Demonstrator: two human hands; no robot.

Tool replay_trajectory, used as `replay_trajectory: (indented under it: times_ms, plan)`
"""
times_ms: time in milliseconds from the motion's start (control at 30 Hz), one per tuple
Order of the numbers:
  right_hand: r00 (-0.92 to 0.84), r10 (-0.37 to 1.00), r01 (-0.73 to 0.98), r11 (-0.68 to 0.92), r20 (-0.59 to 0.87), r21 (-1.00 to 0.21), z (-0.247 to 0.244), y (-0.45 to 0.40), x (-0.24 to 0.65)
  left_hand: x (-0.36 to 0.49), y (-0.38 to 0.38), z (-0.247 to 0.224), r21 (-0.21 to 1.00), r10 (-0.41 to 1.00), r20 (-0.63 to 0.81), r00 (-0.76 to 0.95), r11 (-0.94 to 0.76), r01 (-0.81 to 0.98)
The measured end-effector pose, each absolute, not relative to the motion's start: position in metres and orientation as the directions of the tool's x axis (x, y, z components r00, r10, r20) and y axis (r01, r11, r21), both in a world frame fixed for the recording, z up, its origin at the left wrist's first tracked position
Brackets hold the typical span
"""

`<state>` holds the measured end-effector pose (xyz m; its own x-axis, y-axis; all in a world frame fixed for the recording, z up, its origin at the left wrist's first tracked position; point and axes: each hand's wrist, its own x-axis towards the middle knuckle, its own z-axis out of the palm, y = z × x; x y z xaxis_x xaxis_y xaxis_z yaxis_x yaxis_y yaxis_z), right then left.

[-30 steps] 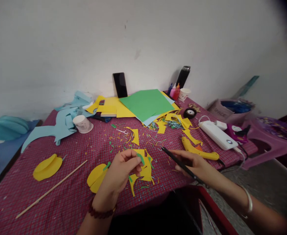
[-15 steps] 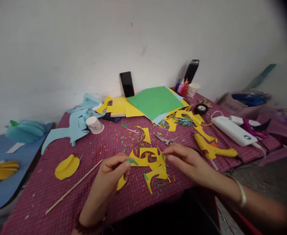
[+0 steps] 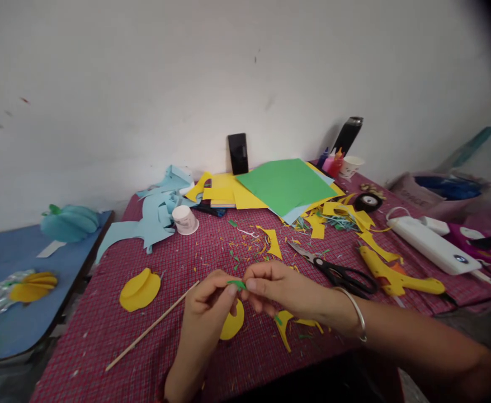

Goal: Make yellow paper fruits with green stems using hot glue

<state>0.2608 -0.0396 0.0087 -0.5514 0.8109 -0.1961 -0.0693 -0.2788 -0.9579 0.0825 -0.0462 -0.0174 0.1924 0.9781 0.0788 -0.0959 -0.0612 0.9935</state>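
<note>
Head view looked down at a messy craft table (image 3: 103, 330) with a red checked cloth. Closest to the person, the left hand (image 3: 207, 299) and the right hand (image 3: 279, 288) met in the middle. Both hands had their fingers pinched shut on one tiny green paper bit (image 3: 237, 284), one hand on each end. The bit was up off the cloth, just above a yellow paper circle (image 3: 232, 324) at 6 o'clock from it.

It looked like the step was shaping or folding the green bit, maybe a little leaf. The next move would call for small, soft finger work, so the thin bit would not rip or slip away.

A wooden stick (image 3: 151, 328) lay at 8 o'clock from the hands. A folded yellow shape (image 3: 140, 289) sat at 9 o'clock. Yellow scraps (image 3: 289, 327) lay under the right wrist, which wore a bangle (image 3: 357, 313).

A bit farther, at 2 o'clock, black scissors (image 3: 333, 271) rested shut on the cloth. Beside them lay a yellow glue gun (image 3: 396, 277) and a white power bank (image 3: 432, 249).

Farther back, a small paper cup (image 3: 185, 219) lay tipped near light blue paper pieces (image 3: 153, 215) at 11 o'clock. A green sheet (image 3: 285, 184) rested on yellow sheets (image 3: 224, 190) at 1 o'clock. A black phone (image 3: 237, 153) and a dark bottle (image 3: 348, 135) leaned by the wall.
</note>
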Motion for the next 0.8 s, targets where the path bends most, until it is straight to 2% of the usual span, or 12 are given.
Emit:
replay_trajectory:
  times_ms: [100,200,300,367,467,667,800]
  plan:
    - [-0.515,0.84,-0.004,-0.203,-0.172,-0.979,0.008,-0.037,0.257,0.084,-0.046,-0.019,0.978,0.983,0.002,0.183,0.037,-0.207]
    - [-0.419,0.908,0.154,0.052,-0.018,-0.987,0.005,-0.035,0.255,0.085,-0.045,-0.016,0.957,0.979,-0.056,0.195,0.109,-0.269]
    - [-0.364,0.908,0.365,0.343,0.206,-0.866,0.002,-0.034,0.256,0.087,-0.042,-0.012,0.946,0.974,-0.107,0.199,0.162,-0.281]
    - [-0.371,0.889,0.428,0.42,0.268,-0.8,0.001,-0.032,0.258,0.09,-0.04,-0.012,0.952,0.972,-0.131,0.195,0.179,-0.25]
    - [-0.377,0.883,0.429,0.434,0.279,-0.792,0.002,-0.032,0.258,0.092,-0.041,-0.011,0.969,0.973,-0.143,0.182,0.175,-0.173]
    - [-0.464,0.857,0.28,0.384,0.226,-0.88,0.003,-0.035,0.256,0.082,-0.038,0.003,0.983,0.949,-0.181,0.257,0.183,0.017]
    - [-0.518,0.844,0.374,0.37,0.139,-0.85,0.001,-0.031,0.266,0.058,0.002,0.011,0.966,0.955,-0.183,0.234,0.13,0.222]
